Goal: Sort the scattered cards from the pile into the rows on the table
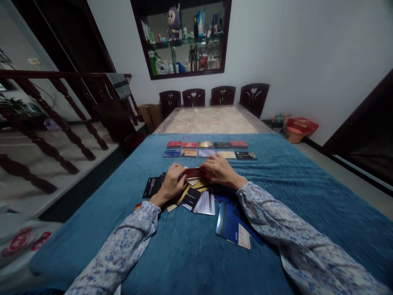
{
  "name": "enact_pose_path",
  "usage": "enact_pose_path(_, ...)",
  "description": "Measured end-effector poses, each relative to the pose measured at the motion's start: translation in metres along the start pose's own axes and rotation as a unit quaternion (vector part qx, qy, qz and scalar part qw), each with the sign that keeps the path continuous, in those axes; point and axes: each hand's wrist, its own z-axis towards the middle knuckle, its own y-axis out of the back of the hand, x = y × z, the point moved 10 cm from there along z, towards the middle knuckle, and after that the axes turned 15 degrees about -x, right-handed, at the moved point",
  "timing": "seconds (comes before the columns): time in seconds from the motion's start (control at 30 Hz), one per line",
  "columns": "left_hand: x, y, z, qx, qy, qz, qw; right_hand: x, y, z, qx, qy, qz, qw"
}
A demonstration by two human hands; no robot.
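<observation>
Between my two hands is a dark red card [193, 173], held by its left and right ends above a loose pile of cards. My left hand [173, 182] pinches its left end, and my right hand [219, 170] grips the right end. Below them lie a black card with a gold edge [190, 197], a silvery card [207, 203] and a black card [152, 187] at the left. A larger blue card [229, 223] lies nearer to me, under my right forearm. Beyond my hands, cards sit in two rows, among them a gold card [205, 145] and a red card [174, 144].
A blue cloth [147, 254] covers the near part of the table, with wrinkles at the right. Bare marble tabletop [208, 121] shows at the far end, where several dark chairs [223, 96] stand. A wooden railing [61, 119] runs along the left.
</observation>
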Motion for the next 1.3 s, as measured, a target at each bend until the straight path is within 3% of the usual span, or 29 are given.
enact_pose_path(0.2, 0.015, -0.004, -0.004, 0.014, 0.035, 0.023, 0.999, -0.01, -0.006, -0.005, 0.003, -0.03, 0.011, 0.999)
enact_pose_path(0.53, 0.014, -0.008, -0.006, 0.034, 0.029, 0.047, 0.998, -0.011, -0.014, -0.008, 0.031, -0.086, -0.023, 0.996)
enact_pose_path(1.3, 0.026, -0.018, -0.004, 0.092, 0.047, 0.059, 0.993, -0.009, -0.015, -0.004, 0.076, -0.104, -0.036, 0.991)
